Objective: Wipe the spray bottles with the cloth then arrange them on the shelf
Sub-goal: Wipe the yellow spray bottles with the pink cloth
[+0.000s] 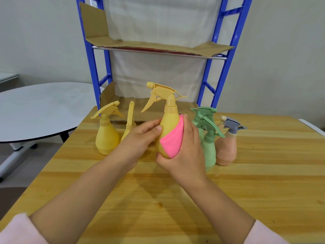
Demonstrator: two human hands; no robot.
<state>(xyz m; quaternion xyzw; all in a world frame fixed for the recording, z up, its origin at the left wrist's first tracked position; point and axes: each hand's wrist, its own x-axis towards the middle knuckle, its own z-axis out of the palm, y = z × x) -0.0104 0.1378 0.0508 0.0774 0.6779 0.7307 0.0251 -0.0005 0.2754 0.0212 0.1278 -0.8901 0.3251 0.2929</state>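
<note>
Holding the yellow bottle (169, 127) over the middle of the table (158, 199), the left hand (140, 136) curls its fingers and thumb round the bottle's left side. The right hand (186, 155) grips the pink cloth (171, 142) and presses it on the right side and the bottom. The bottle looks lifted a little off the wood, but I cannot be sure.

The bottle is smooth and fat, so a hard rub could twist it out of the left hand and it would fall. The right hand is just beside the green bottles (209, 148), and the peach bottle (226, 152) stands right next to them. A big wipe could bump one over and it might knock the next one too. The long trigger points left, toward the two more yellow bottles (106, 138), so turning the bottle could catch them. Farther back, the shelf (158, 48) has loose cardboard on it, so a bottle set near its front edge might wobble.

The near half of the table is open wood right up to the near edge, a good spot for wiping. The standing bottles make a row closer to the far edge. The shelf stands at the far edge, and I see no bottles on it yet
</note>
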